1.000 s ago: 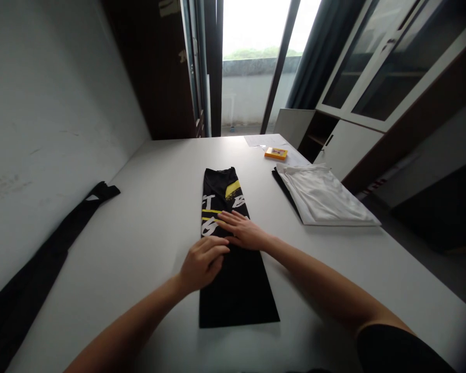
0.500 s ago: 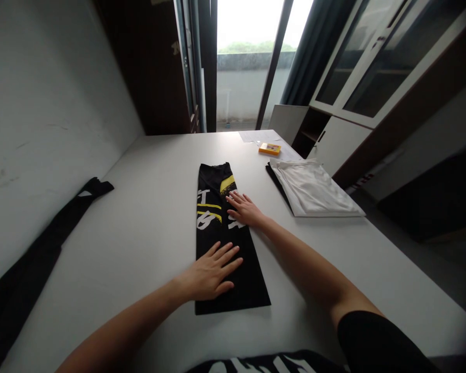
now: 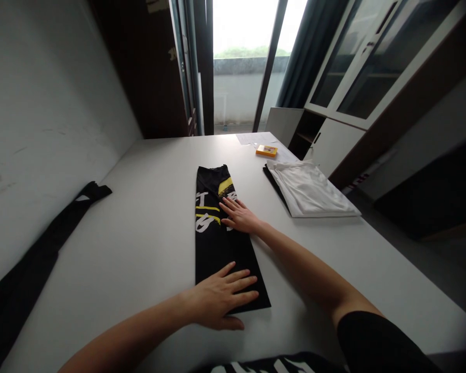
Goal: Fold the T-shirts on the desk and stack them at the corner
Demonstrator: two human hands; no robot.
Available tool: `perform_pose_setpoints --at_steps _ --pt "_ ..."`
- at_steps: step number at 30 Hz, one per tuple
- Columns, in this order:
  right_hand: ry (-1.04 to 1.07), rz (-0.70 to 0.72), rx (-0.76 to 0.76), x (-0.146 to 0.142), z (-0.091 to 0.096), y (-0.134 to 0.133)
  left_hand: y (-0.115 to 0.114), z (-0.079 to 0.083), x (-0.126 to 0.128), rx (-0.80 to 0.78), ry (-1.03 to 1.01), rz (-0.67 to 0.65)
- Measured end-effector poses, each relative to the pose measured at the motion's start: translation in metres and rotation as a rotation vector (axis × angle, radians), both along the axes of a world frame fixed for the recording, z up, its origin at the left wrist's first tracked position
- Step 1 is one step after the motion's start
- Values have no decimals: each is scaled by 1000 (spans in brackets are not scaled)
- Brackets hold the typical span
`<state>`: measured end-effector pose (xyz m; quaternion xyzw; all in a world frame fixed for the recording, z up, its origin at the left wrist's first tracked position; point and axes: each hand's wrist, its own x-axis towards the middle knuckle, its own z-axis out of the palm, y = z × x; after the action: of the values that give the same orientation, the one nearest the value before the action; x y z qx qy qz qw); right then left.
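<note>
A black T-shirt (image 3: 212,254) with white lettering and yellow stripes lies folded into a long narrow strip on the white table (image 3: 151,223). Its collar end points away from me, towards the window. My left hand (image 3: 225,295) rests with fingers spread over the near end of the shirt, the thumb reaching past the bottom edge onto the table. Farther up, my right hand (image 3: 241,215) lies flat on the right side of the printed part and covers some of the lettering. Neither hand grips the cloth.
A stack of folded white clothing (image 3: 310,189), with something black beneath it, lies at the right edge. Behind it are a yellow-orange box (image 3: 266,151) and papers (image 3: 256,138). Another black garment (image 3: 42,254) stretches along the left wall.
My left hand has slid towards me and to the right, down to the shirt's near edge. My right hand has moved slightly nearer and left across the print.
</note>
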<state>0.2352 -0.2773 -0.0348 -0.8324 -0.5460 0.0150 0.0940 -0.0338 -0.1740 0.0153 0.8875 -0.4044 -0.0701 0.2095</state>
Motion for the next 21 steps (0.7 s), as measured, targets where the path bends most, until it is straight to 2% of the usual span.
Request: perform_pose_setpoints --at_steps 9,14,21 --pt "28 -79 -25 9 -4 -3 -4 -8 1 -39 -97 67" --pt "45 -112 -18 9 -4 -2 2 -2 5 -16 -183 227" --pt "58 -88 -2 5 2 -6 13 13 10 170 -122 434"
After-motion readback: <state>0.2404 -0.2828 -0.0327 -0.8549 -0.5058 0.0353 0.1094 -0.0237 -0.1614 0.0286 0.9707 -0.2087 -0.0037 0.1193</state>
